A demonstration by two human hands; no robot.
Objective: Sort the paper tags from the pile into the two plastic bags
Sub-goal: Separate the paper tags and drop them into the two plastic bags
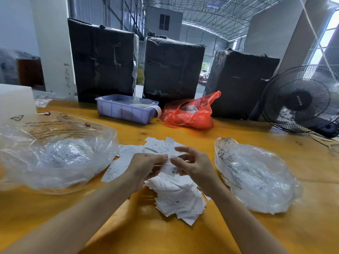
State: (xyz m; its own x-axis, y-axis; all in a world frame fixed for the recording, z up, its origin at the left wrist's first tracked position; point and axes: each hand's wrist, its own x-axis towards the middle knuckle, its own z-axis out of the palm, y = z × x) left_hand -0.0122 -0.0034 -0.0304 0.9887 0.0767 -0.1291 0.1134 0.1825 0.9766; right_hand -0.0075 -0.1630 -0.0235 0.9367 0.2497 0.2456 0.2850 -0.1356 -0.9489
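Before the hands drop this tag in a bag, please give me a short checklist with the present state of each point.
1. Tag held by both the left hand and the right hand: ok.
2. Size mark readable, an M: ok.
3. Only one tag held: cannot tell.
4. Left bag holds XS tags: ok.
5. Right bag is for M: cannot tell; its contents are unreadable.
6. Pile remains between the bags: ok.

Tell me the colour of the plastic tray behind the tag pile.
Pale lilac-blue; the plastic tray shows plainly in the head view.
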